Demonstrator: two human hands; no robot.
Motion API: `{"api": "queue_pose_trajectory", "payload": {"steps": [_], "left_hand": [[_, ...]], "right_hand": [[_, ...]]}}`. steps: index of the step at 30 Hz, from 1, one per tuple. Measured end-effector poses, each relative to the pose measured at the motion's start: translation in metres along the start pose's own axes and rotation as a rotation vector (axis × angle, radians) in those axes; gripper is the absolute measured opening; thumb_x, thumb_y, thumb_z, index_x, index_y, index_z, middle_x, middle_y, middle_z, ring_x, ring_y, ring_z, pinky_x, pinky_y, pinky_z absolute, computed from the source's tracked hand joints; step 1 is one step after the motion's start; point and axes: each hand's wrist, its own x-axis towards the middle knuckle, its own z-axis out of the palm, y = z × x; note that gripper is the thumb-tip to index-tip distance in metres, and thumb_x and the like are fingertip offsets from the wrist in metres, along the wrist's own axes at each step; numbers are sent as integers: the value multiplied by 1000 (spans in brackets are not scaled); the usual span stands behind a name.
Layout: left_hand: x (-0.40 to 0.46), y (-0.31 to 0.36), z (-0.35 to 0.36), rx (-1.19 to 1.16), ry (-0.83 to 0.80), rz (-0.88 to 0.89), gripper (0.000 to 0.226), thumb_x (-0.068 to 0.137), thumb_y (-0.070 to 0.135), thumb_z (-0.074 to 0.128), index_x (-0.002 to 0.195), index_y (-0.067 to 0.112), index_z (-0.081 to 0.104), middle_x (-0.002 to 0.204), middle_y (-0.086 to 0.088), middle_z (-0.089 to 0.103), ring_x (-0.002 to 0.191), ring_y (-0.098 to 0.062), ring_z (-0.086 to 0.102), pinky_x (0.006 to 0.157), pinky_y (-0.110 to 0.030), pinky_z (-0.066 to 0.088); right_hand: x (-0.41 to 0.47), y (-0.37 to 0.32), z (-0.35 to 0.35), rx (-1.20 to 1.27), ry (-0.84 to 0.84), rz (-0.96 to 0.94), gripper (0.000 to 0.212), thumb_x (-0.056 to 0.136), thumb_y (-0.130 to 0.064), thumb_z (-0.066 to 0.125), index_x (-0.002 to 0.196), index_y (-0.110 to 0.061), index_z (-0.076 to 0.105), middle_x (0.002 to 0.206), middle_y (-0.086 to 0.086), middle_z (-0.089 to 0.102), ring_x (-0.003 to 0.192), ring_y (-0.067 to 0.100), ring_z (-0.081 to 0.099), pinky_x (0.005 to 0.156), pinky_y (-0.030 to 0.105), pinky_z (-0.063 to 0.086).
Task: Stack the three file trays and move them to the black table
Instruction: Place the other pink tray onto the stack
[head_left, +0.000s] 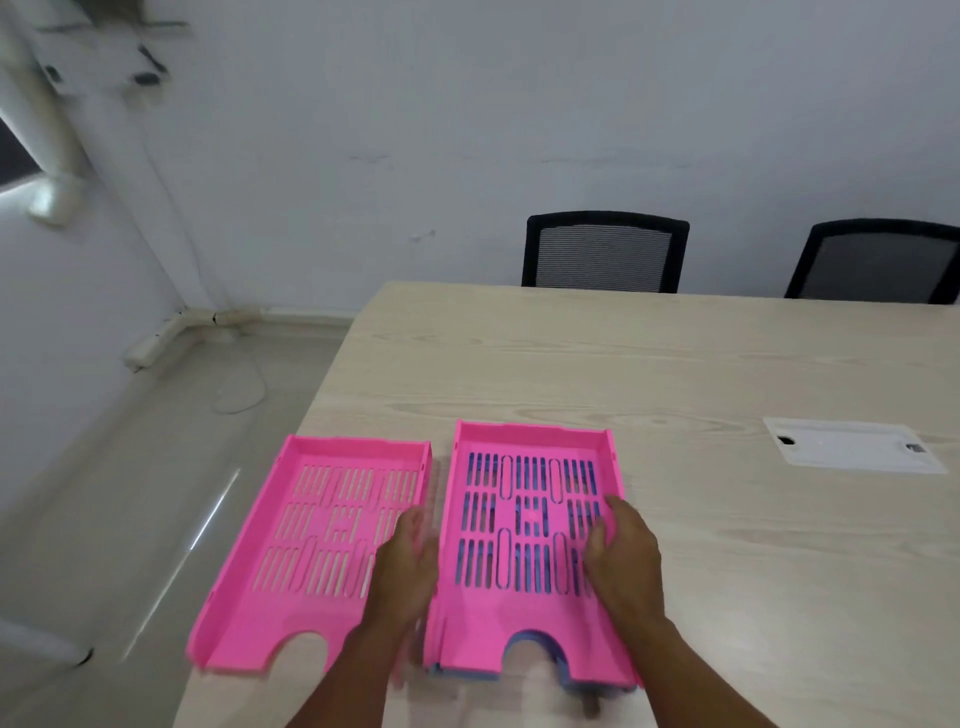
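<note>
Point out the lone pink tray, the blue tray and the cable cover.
lone pink tray (291, 618): head view, solid floor.
blue tray (535, 638): head view, notch edge.
cable cover (852, 448): head view, white lid.

Even, soft indoor light; glare streak on floor (213, 512) left; motion blur, wide-angle bending at edges.

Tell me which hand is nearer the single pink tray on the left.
Left. The left hand overlaps the single pink tray's right edge; the right hand is across the stacked pink tray.
</note>
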Motion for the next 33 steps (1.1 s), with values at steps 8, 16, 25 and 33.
{"api": "queue_pose_trajectory", "payload": {"steps": [8, 16, 25, 33], "left_hand": [[16, -19, -65, 71, 184, -4, 29, 101, 23, 49, 127, 17, 59, 119, -7, 70, 101, -21, 67, 90, -35, 55], [41, -79, -144, 232, 371, 42, 31, 91, 8, 56, 120, 16, 64, 124, -6, 65, 118, -25, 57, 101, -39, 46], [64, -149, -191, 210, 124, -293, 62, 94, 16, 56, 149, 3, 30, 154, -17, 38, 139, -33, 40, 114, -42, 35], [64, -157, -196, 141, 58, -296, 37, 97, 7, 45, 133, 6, 38, 110, -20, 64, 81, -32, 62, 63, -32, 44]], "right_hand": [[-4, -67, 63, 50, -138, -144, 28, 92, -9, 54, 115, -2, 68, 105, 12, 72, 94, 26, 67, 85, 34, 54], [-39, -141, 152, 56, -402, -137, 42, 94, -14, 52, 134, -1, 55, 128, 15, 62, 119, 29, 59, 106, 38, 46], [-84, -151, 215, -174, -455, 143, 64, 88, -20, 59, 144, -7, 33, 141, 11, 42, 121, 27, 52, 102, 43, 50], [-91, -147, 228, -179, -352, 301, 59, 88, -5, 59, 143, -1, 37, 131, 18, 54, 112, 32, 59, 97, 44, 54]]}}
